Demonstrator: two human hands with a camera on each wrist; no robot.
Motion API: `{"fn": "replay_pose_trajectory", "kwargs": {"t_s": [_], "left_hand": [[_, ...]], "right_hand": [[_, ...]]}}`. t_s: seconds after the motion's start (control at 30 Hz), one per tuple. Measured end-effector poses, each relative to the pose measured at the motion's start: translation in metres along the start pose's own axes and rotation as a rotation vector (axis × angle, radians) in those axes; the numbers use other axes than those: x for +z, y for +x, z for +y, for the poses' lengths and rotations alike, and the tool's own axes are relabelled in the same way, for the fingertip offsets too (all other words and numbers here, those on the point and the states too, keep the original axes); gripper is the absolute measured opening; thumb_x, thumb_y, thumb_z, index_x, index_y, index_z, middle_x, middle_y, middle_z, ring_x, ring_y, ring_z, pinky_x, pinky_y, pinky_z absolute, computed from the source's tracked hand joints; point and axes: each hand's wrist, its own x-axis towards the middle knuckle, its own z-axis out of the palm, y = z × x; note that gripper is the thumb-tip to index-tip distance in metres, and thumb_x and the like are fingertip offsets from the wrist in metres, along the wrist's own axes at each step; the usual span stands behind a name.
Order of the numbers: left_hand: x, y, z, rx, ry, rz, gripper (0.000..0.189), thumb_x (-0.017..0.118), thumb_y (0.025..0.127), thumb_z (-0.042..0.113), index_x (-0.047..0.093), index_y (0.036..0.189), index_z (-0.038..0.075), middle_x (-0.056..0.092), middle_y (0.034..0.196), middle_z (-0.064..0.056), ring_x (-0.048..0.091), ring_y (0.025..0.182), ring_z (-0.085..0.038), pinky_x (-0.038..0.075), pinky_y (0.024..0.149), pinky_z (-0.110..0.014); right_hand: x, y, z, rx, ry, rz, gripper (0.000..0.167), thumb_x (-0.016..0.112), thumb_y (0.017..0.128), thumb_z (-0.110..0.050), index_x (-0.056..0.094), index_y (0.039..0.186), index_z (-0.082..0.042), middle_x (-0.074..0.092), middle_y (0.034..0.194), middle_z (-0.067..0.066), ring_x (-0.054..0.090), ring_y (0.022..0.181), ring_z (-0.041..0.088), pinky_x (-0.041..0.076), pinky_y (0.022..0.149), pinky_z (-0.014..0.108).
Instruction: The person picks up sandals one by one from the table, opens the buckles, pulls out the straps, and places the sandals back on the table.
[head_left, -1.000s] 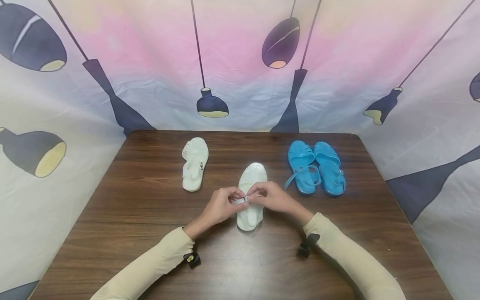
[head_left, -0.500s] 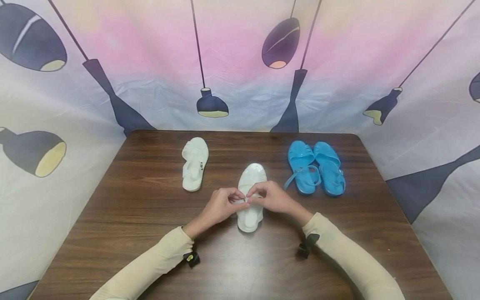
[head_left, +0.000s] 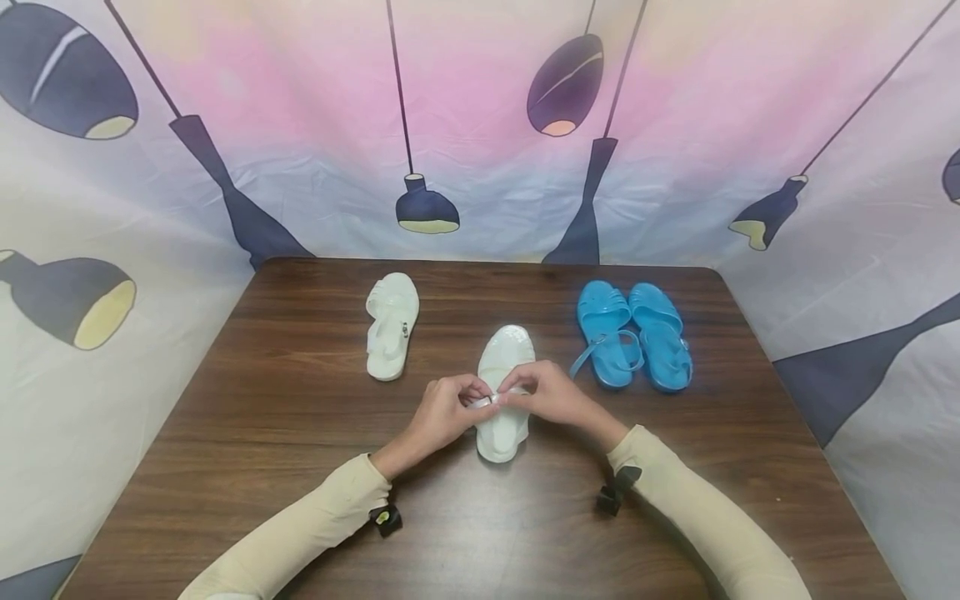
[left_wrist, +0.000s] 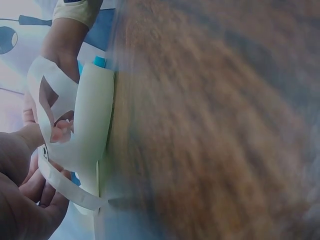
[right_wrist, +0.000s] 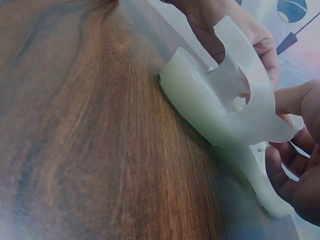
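Left hand (head_left: 442,410) and right hand (head_left: 553,397) still pinch the strap (left_wrist: 72,191) of a glossy white sandal (head_left: 505,350), inside the brown wooden surface (head_left: 300,417)'s far edge; work seems ongoing.

white sandals (head_left: 506,346), blue sandals (head_left: 604,312), brown wood-grain table (head_left: 300,433), cream sleeves (head_left: 300,525), pastel backdrop (head_left: 487,125) with dark lamps (head_left: 427,208)

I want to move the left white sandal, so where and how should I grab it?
I'd probably pinch the left white sandal across its heel, coming from the near side with the left hand once that's free: the sandal lies flat, toe pointing away, so its narrower heel faces you.
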Motion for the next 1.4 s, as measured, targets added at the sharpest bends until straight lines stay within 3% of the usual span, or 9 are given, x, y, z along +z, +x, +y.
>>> {"fn": "replay_pose_trajectory", "kwargs": {"t_s": [0.27,0.47,0.73,0.97,1.17,1.4], "left_hand": [[0.0,-0.001,0.001,-0.03,-0.024,0.022,0.014,0.087,0.081,0.015,0.075,0.087,0.009,0.077,0.086,-0.003,0.073,0.079,-0.013,0.059,0.071,-0.023],[0.0,-0.002,0.0,-0.051,-0.044,0.019,0.015,0.087,0.081,0.015,0.075,0.089,0.009,0.077,0.087,-0.004,0.072,0.08,-0.013,0.059,0.072,-0.023],[0.0,-0.002,-0.002,-0.068,-0.061,0.02,0.017,0.088,0.08,0.014,0.075,0.09,0.007,0.077,0.089,-0.005,0.072,0.078,-0.012,0.059,0.072,-0.022],[0.0,-0.002,-0.002,-0.048,-0.064,0.002,0.017,0.087,0.081,0.013,0.075,0.09,0.008,0.077,0.089,-0.005,0.072,0.081,-0.014,0.059,0.074,-0.023],[-0.001,-0.002,-0.001,-0.041,-0.057,-0.008,0.016,0.087,0.081,0.014,0.075,0.09,0.009,0.077,0.089,-0.004,0.073,0.083,-0.014,0.06,0.075,-0.026],[-0.002,-0.003,0.001,-0.044,-0.057,-0.018,0.016,0.087,0.081,0.013,0.075,0.091,0.008,0.077,0.09,-0.005,0.074,0.084,-0.016,0.06,0.075,-0.027]], "right_hand": [[0.001,0.001,0.006,0.008,0.049,0.03,0.01,0.079,0.091,-0.026,0.078,0.095,-0.017,0.076,0.093,-0.009,0.07,0.102,0.015,0.055,0.097,0.047],[-0.006,-0.002,0.011,0.065,0.067,0.056,0.008,0.079,0.091,-0.025,0.077,0.095,-0.017,0.076,0.094,-0.008,0.069,0.101,0.015,0.054,0.097,0.049],[-0.019,-0.011,0.014,0.099,0.146,0.076,0.009,0.08,0.09,-0.02,0.077,0.094,-0.012,0.076,0.09,0.0,0.07,0.087,0.019,0.057,0.077,0.037],[-0.023,-0.008,0.012,0.047,0.164,0.053,0.012,0.075,0.094,-0.017,0.075,0.102,-0.008,0.072,0.091,0.002,0.065,0.093,0.021,0.054,0.088,0.04],[-0.021,-0.001,0.001,0.005,0.105,0.021,0.018,0.071,0.097,-0.024,0.076,0.109,-0.012,0.074,0.1,-0.003,0.066,0.099,0.017,0.053,0.093,0.042],[-0.008,0.004,-0.004,-0.032,0.049,-0.027,0.019,0.077,0.093,-0.031,0.08,0.105,-0.017,0.077,0.103,-0.009,0.068,0.101,0.011,0.058,0.087,0.032]]}}
